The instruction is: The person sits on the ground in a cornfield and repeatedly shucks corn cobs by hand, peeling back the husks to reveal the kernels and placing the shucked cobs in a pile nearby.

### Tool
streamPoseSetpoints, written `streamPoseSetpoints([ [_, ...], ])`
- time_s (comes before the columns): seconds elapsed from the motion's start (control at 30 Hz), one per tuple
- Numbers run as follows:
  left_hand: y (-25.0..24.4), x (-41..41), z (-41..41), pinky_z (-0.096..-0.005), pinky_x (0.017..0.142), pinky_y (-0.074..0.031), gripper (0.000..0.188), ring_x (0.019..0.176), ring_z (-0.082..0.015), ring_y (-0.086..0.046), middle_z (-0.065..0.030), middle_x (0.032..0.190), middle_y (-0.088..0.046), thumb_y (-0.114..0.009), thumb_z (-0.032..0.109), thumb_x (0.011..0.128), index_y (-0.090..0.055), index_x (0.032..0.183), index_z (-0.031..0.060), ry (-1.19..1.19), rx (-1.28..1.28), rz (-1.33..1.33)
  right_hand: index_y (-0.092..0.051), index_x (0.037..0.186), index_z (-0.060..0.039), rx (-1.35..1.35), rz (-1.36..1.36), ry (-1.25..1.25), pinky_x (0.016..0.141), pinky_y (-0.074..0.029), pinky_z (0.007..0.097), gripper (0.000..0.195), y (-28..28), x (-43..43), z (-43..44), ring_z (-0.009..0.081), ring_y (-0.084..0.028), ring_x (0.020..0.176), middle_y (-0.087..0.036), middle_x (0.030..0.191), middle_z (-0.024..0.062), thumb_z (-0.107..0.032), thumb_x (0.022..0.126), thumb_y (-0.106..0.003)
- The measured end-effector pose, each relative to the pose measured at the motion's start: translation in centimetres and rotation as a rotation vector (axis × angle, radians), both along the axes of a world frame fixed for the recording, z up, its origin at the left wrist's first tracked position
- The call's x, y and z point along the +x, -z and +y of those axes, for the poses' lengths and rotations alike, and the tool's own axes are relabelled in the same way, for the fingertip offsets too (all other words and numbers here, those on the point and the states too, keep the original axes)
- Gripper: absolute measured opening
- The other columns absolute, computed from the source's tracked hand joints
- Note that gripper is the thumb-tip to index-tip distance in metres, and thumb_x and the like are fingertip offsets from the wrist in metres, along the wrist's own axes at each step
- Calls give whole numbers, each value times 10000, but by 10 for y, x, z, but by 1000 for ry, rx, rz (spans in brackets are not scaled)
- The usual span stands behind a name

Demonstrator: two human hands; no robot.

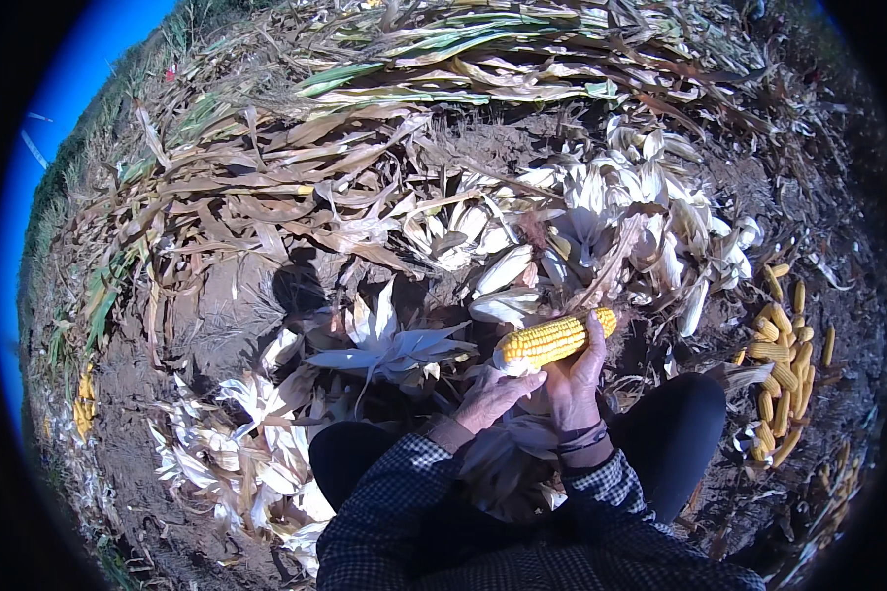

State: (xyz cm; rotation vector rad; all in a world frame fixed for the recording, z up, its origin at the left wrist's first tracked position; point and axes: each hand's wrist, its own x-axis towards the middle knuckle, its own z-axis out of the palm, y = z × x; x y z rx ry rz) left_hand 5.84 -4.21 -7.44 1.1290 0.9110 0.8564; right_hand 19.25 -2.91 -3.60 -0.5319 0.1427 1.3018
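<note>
A bare yellow corn cob (552, 340) lies tilted across both hands, in front of my knees. My left hand (491, 397) grips its butt end, where a pale bit of husk shows. Around the other end my right hand (578, 377) is closed, its thumb laid along the kernels near the tip. Pale stripped husks (510, 447) lie on the ground below the hands, partly hidden by my forearms. Just left of the cob, an opened white husk (388, 343) spreads its leaves like a star.
Husked cobs (783, 362) form a pile on the soil at the right. Loose husks (266, 443) are heaped at the left, more husks (621, 207) beyond the cob. Cut corn stalks (266, 170) lie in a row ahead. Another cob pile (85, 406) sits far left.
</note>
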Motion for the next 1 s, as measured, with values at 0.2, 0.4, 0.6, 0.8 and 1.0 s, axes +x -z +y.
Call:
streamPoseSetpoints([
  [0.2, -20, -15, -9, -328, 740, -468, 294, 796, -206, -608, -150, 890, -639, -503, 196, 915, -589, 1058, -46, 237, 562, 480, -548, 1014, -103, -77, -83, -16, 810, -499, 388, 252, 42, 31, 28, 213, -599, 861, -593, 896, 55, -317, 890, -597],
  [0.4, -19, -21, -28, -422, 610, -476, 186, 686, -353, -611, -183, 774, -593, -517, 140, 852, -564, 831, -40, 341, 632, 473, -574, 994, 11, -461, -429, -13, 648, -506, 365, 326, 94, 69, 57, 236, -595, 676, -592, 793, 85, -234, 802, -670],
  [0.6, -3, -20, -31, -418, 608, -480, 166, 708, -386, -613, -201, 773, -614, -532, 131, 842, -593, 831, -22, 321, 583, 539, -596, 936, 45, -502, -562, 4, 597, -486, 352, 334, 118, 57, 59, 226, -589, 623, -592, 750, 82, -206, 747, -709],
  [0.8, -27, -35, -24, -285, 604, -459, 239, 648, -83, -511, -41, 724, -574, -602, 222, 918, -633, 974, -8, 334, 59, 505, -586, 1011, 19, -358, -753, -16, 613, -497, 339, 337, 105, 64, 56, 195, -600, 659, -606, 795, 68, -155, 748, -704],
  [1.0, -26, -41, -1, -261, 784, -496, 414, 909, -124, -594, -70, 981, -639, -687, 244, 870, -582, 1163, -29, -81, 202, 300, -521, 1027, 1, -48, -689, -38, 648, -484, 298, 362, 56, 54, 44, 156, -571, 716, -576, 854, 55, -119, 736, -700],
])
